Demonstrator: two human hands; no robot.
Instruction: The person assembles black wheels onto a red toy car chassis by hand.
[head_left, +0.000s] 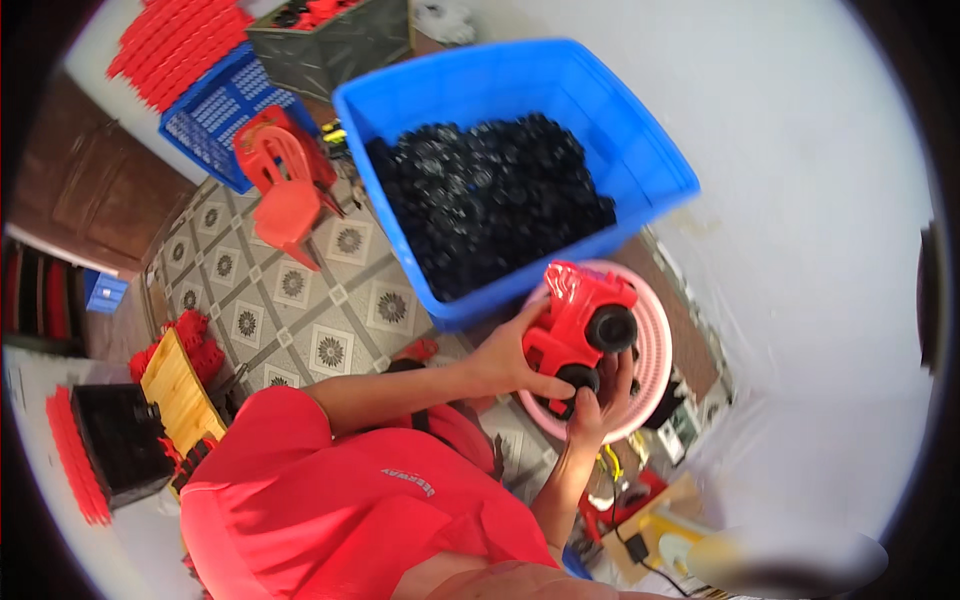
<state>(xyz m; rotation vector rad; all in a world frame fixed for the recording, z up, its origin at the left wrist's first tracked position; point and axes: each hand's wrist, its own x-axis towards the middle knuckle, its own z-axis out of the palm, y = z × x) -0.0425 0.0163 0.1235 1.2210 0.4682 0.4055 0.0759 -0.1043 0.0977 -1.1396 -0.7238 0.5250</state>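
Observation:
A red toy car (pixel 563 300) with black wheels is held up tilted over a pink basket (pixel 655 365). Around the car's left side wraps my left hand (pixel 505 355), its thumb lying along the lower edge near a wheel. My right hand (pixel 600 408) is closed at the car's lower end, with thumb and fingers against the lower black wheel (pixel 579 377). The other visible wheel (pixel 611 328) sits higher on the same side. My hands and the car hide much of the basket's inside.
Just beyond my hands stands a large blue tub (pixel 640 160) heaped with small black wheels (pixel 480 200). Red chairs (pixel 285 205) and a blue crate (pixel 225 110) are at the far left. Below the basket lie a yellow cable (pixel 610 462) and a cardboard box (pixel 680 500).

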